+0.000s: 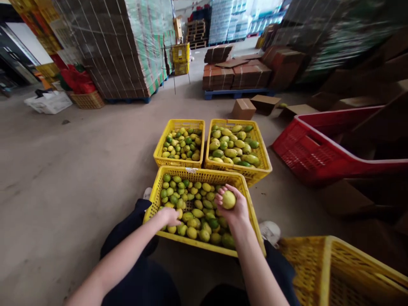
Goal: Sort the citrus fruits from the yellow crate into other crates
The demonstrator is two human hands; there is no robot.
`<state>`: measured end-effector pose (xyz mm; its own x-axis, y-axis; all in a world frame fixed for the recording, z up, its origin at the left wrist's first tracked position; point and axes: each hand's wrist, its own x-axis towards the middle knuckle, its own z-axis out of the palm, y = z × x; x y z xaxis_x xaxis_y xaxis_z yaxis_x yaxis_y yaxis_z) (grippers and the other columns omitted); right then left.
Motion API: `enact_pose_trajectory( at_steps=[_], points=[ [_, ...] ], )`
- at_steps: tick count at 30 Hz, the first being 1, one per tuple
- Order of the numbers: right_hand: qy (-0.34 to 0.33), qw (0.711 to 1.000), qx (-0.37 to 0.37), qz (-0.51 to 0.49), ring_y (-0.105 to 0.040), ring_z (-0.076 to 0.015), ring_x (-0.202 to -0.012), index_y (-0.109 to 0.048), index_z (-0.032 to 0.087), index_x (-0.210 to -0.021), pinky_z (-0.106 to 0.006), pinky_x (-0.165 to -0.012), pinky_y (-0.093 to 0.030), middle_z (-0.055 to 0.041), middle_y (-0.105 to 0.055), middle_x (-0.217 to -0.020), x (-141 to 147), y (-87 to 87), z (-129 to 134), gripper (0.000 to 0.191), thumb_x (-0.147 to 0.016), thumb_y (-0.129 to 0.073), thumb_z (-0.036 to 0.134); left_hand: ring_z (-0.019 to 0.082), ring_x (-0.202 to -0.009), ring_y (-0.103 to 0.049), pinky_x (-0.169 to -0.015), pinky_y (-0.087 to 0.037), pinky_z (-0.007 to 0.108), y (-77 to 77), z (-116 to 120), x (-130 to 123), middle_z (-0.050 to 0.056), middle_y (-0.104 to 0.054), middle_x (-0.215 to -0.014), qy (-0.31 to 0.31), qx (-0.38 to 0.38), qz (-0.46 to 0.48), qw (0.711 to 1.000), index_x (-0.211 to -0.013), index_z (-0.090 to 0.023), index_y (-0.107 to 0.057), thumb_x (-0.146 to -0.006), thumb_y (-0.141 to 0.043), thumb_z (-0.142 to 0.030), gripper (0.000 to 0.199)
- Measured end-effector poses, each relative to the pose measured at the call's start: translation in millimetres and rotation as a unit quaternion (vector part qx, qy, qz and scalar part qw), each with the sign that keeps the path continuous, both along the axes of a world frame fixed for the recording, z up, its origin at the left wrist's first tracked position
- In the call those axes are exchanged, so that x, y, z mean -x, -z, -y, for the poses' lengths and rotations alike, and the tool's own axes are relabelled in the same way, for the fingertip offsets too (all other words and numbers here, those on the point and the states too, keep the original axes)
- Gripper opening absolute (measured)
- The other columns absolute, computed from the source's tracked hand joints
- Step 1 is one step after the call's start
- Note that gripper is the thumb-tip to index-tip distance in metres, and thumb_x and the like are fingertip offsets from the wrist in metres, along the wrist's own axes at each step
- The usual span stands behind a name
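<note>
A yellow plastic crate (pixel 223 174) stands between my knees, filled with several green and yellow lemons. My right hand (pixel 234 208) is raised over its right side and holds one yellow lemon (pixel 228 199) in the palm. My left hand (pixel 168 216) reaches down into the crate's left side, fingers on the fruit there; whether it grips one is hidden. Beyond it stand two more yellow crates: the far left crate (pixel 178 124) holds small lemons, the far right crate (pixel 263 153) holds larger ones.
A red crate (pixel 306 157) lies tilted at the right. Another yellow crate (pixel 328 263) sits at the lower right. Cardboard boxes (pixel 244 108) and flat cartons on a blue pallet (pixel 236 92) lie beyond. A tall wrapped stack (pixel 121 46) stands at the back left on concrete floor.
</note>
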<state>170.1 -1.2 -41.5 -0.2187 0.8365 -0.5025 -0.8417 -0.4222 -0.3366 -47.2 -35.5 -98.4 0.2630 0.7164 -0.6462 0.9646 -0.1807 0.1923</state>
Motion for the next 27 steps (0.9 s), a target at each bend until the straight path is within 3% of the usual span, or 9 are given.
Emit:
enact_pose_trajectory(
  at_steps=[3, 6, 10, 13, 18, 22, 27],
  points=[
    [-0.023, 0.999, -0.017, -0.03, -0.046, -0.009, -0.039, -0.048, 0.018, -0.058, -0.018, -0.032, -0.037, 0.003, -0.051, -0.049, 7, -9.2, 14, 0.015, -0.061, -0.063, 0.017, 0.025, -0.076, -0.064, -0.069, -0.047, 0.03, 17.1, -12, 8, 0.008, -0.07, -0.083, -0.015, -0.003, 0.011, 1.0, -0.085, -0.018, -0.069, -0.066, -0.068, -0.035, 0.026],
    [-0.055, 0.997, -0.001, -0.061, -0.046, -0.0087, -0.038, -0.048, 0.017, -0.056, -0.018, -0.03, -0.035, 0.0029, -0.05, -0.048, 9, -12.6, 24, 0.015, -0.062, -0.061, 0.017, 0.023, -0.074, -0.063, -0.068, -0.047, 0.029, 34.3, -40, 13, 0.007, -0.068, -0.077, -0.026, -0.044, 0.002, 0.999, -0.078, -0.017, -0.069, -0.063, -0.072, -0.034, 0.023],
    [-0.061, 0.995, 0.021, -0.074, -0.047, -0.0088, -0.037, -0.048, 0.017, -0.057, -0.017, -0.031, -0.035, 0.0023, -0.051, -0.048, 5, -11.9, 25, 0.013, -0.065, -0.059, 0.018, 0.03, -0.102, -0.057, -0.089, -0.041, 0.042, 57.6, -98, 20, 0.019, -0.064, -0.101, -0.029, -0.157, -0.041, 0.986, -0.092, -0.008, -0.065, -0.082, -0.053, -0.02, 0.02],
    [-0.036, 0.996, 0.031, -0.079, -0.047, -0.0088, -0.037, -0.048, 0.017, -0.057, -0.017, -0.032, -0.036, 0.0022, -0.051, -0.047, -2, -11.6, 21, 0.013, -0.066, -0.058, 0.018, 0.027, -0.113, -0.051, -0.096, -0.038, 0.048, 77.7, -131, 29, 0.016, -0.056, -0.119, -0.008, -0.2, -0.076, 0.977, -0.11, -0.01, -0.058, -0.087, -0.051, -0.023, 0.027],
    [0.003, 0.997, 0.033, -0.069, -0.047, -0.0091, -0.037, -0.05, 0.016, -0.057, -0.018, -0.031, -0.035, 0.0014, -0.052, -0.047, -11, -13.2, 17, 0.012, -0.067, -0.057, 0.019, 0.022, -0.106, -0.055, -0.09, -0.046, 0.045, 107.7, -148, 47, 0.011, -0.055, -0.12, 0.013, -0.211, -0.113, 0.971, -0.117, -0.013, -0.054, -0.087, -0.055, -0.033, 0.036],
    [0.015, 0.997, 0.05, -0.061, -0.047, -0.0093, -0.037, -0.051, 0.016, -0.056, -0.018, -0.031, -0.034, 0.0013, -0.052, -0.047, -11, -15.6, 17, 0.012, -0.066, -0.057, 0.019, 0.025, -0.113, -0.051, -0.096, -0.041, 0.047, 111.1, -150, 49, 0.013, -0.054, -0.123, -0.006, -0.224, -0.098, 0.97, -0.114, -0.011, -0.056, -0.087, -0.055, -0.028, 0.032],
    [0.007, 0.996, 0.063, -0.055, -0.047, -0.0097, -0.037, -0.05, 0.016, -0.057, -0.018, -0.032, -0.034, 0.0011, -0.052, -0.046, -6, -18.3, 15, 0.012, -0.068, -0.054, 0.018, 0.039, -0.114, -0.048, -0.095, -0.035, 0.049, 88.4, -145, 41, 0.027, -0.056, -0.117, -0.08, -0.23, -0.033, 0.969, -0.096, -0.002, -0.065, -0.073, -0.065, -0.02, 0.029]
  ],
)
